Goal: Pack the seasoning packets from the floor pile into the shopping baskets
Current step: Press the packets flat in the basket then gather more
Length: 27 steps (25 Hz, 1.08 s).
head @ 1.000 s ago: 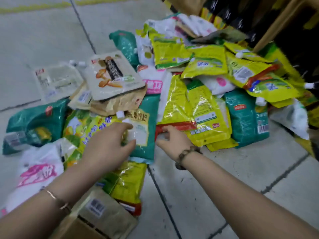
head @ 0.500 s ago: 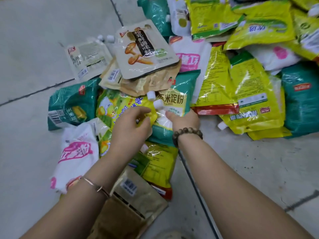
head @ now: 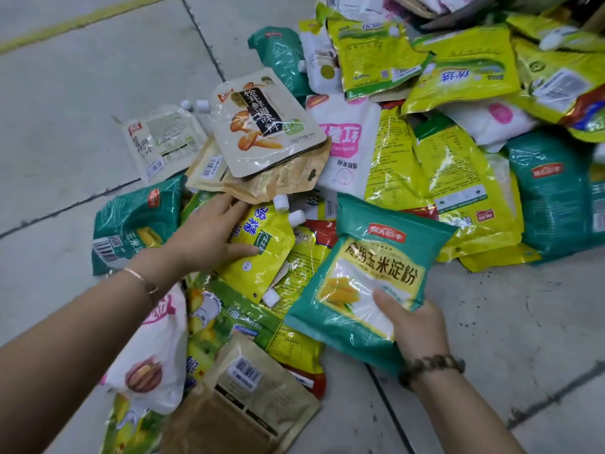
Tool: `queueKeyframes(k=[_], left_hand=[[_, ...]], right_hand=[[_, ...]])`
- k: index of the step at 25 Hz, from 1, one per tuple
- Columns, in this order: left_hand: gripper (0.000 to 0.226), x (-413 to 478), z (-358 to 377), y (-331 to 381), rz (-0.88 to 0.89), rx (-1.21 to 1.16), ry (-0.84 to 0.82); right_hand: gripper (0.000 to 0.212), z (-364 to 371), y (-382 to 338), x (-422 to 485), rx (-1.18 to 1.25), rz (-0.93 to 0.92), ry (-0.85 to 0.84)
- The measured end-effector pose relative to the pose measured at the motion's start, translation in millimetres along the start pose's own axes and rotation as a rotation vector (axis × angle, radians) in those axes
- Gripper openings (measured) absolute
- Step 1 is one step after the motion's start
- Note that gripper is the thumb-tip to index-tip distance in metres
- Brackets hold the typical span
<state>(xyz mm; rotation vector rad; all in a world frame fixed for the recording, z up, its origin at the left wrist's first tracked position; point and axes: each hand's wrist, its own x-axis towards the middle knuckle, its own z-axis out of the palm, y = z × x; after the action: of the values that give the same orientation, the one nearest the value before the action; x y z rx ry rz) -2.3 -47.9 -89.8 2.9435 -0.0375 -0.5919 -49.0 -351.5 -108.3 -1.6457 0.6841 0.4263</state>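
Note:
A big pile of seasoning packets covers the tiled floor (head: 82,103). My right hand (head: 411,326) grips a teal corn starch bag (head: 366,276) by its lower edge and holds it tilted above the pile. Fingers spread, my left hand (head: 209,234) rests on a yellow spouted pouch (head: 262,250). Just beyond it lies a white mushroom seasoning pouch (head: 265,126) on top of a tan pouch (head: 278,181). No shopping basket is in view.
Yellow-green bags (head: 458,178), teal bags (head: 556,198) and white-pink bags (head: 347,142) are heaped to the right and far side. A brown kraft pouch (head: 242,404) lies near me. Bare tile shows at left and at lower right (head: 507,322).
My right hand has picked the teal corn starch bag out of the pile and lifted it to the right. My left hand has opened and moved onto the yellow pouch.

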Motion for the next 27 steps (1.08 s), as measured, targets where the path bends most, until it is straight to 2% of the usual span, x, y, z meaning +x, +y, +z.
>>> queueKeyframes(k=[5,8,11,14,15,19,21,22,24,27], left_hand=[[0.13,21.3,-9.8,2.3,0.011,0.098,-0.022],[0.116,21.5,-8.7,11.8,-0.028,0.246,0.04],[0.109,22.1,-10.3,21.6,-0.043,0.373,0.01],[0.114,16.2,-6.5,24.9,0.017,0.369,-0.003],[0.11,13.2,-5.7,26.0,0.047,0.352,0.015],[0.078,1.5,-17.6,34.7,0.149,0.26,0.155],[0.076,-4.1,-32.1,49.9,0.16,0.202,0.284],[0.074,-3.2,-41.7,59.1,0.105,0.146,0.345],[0.058,-0.6,-61.9,83.4,-0.037,-0.07,0.386],[0.029,3.5,-69.3,116.9,-0.07,-0.534,0.368]], right_hand=[[0.01,-7.0,15.0,-4.5,0.034,0.03,-0.004],[0.006,-14.0,25.3,-7.4,0.021,0.063,-0.037],[0.007,-22.1,34.2,-13.8,0.009,0.094,-0.089],[0.004,-30.1,35.5,-21.3,0.042,0.138,-0.096],[0.003,-31.5,36.1,-21.8,0.08,0.181,-0.091],[0.024,-31.0,44.5,-15.1,0.171,0.318,-0.112],[0.021,-27.9,43.2,-13.1,0.076,0.282,-0.093],[0.016,-27.4,40.2,-13.9,0.04,0.243,-0.074],[0.012,-31.9,34.5,-16.5,0.008,0.154,-0.038],[0.019,-55.5,26.7,-24.9,-0.039,0.011,0.021]])
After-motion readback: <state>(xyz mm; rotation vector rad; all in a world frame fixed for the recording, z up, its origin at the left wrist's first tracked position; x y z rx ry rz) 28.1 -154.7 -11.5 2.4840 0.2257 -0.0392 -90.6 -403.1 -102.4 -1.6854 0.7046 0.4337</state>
